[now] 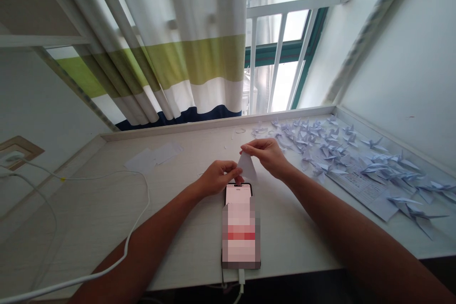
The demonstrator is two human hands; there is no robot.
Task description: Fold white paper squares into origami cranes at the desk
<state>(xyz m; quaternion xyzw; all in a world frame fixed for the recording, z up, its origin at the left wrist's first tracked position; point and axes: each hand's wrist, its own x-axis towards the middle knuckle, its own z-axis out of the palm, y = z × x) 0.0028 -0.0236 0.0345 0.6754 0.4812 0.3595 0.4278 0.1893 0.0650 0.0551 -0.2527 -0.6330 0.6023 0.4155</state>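
A small piece of white paper [247,167], folded to a triangle-like shape, is held up between my two hands just above the desk. My left hand [220,176] pinches its lower left side between thumb and fingers. At its top corner, the thumb and fingertips of my right hand [265,152] are closed on it. Right below the hands lies a phone [239,247] with a lit, partly blurred screen and a white cable plugged into its lower end.
Many folded paper cranes [309,142] cover the desk's right side, some on a printed sheet [363,190]. Loose white paper sheets [155,156] lie at the back left. A white cable [146,199] crosses my left forearm. A raised rim [221,126] borders the desk below the curtain [192,57].
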